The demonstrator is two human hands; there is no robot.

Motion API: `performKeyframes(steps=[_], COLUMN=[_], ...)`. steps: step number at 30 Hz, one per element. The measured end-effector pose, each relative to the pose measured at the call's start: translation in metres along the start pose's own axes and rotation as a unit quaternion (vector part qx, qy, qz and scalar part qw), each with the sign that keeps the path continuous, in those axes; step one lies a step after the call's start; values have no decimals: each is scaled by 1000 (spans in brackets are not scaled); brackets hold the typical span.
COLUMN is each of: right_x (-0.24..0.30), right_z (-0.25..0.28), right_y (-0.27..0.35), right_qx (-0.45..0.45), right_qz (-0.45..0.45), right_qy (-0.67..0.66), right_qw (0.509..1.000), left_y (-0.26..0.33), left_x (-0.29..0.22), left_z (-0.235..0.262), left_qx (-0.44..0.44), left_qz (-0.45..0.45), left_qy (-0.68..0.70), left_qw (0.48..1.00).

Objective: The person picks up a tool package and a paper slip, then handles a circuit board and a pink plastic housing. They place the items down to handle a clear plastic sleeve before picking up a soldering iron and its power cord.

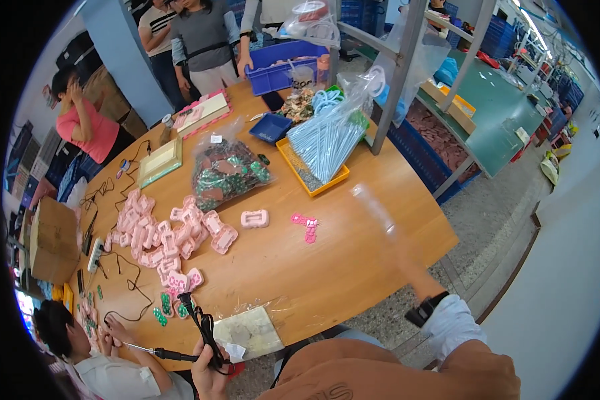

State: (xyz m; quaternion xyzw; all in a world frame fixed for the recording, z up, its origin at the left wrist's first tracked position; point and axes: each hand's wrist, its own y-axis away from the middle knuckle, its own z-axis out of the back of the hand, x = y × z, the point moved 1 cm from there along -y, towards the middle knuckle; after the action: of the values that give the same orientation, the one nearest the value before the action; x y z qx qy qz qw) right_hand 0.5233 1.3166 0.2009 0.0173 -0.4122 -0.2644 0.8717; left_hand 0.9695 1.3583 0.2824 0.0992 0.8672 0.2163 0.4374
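Observation:
My left hand (210, 373) is closed around the bundled black cord (209, 333) of a soldering iron (163, 353) at the table's near edge. The iron's black handle and thin metal tip point left, toward a co-worker's hands. Above the bundle sticks up the cord's plug (185, 300). My right hand (399, 248) is reached out over the table's right side, smeared by motion, its fingers unreadable. A whitish, see-through long shape (375, 210) extends from it; its kind is too blurred to tell. Left of it lie flat bright pink pieces (307, 225).
Pale pink shells (160, 233) are heaped on the table (340, 267), beside a bag of green and brown parts (227, 173). A yellow tray (320, 190) carries light blue sticks (323, 143). A co-worker (100, 373) sits near left. A metal post (400, 80) stands at right.

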Motion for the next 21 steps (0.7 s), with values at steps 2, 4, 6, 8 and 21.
performKeyframes(steps=[2,4,6,8,21], right_x=[-10,-44,-25,-14,107], right_z=[4,-31,-30,-29,-105], right_y=[1,4,23,40,-3], right_qx=[9,-14,59,132,159], right_qz=[-133,19,49,82,203], right_qy=[-194,225,266,304,220], right_qw=[972,974,961,940,941], left_y=[-2,5,13,21,32], left_x=[5,5,5,1,9], left_z=[5,2,11,17,27], left_qx=[-7,-5,-20,-17,-76], left_qz=[16,25,10,-10,-23], left_qy=[-1,22,30,34,70], left_qw=[1000,999,999,999,994])
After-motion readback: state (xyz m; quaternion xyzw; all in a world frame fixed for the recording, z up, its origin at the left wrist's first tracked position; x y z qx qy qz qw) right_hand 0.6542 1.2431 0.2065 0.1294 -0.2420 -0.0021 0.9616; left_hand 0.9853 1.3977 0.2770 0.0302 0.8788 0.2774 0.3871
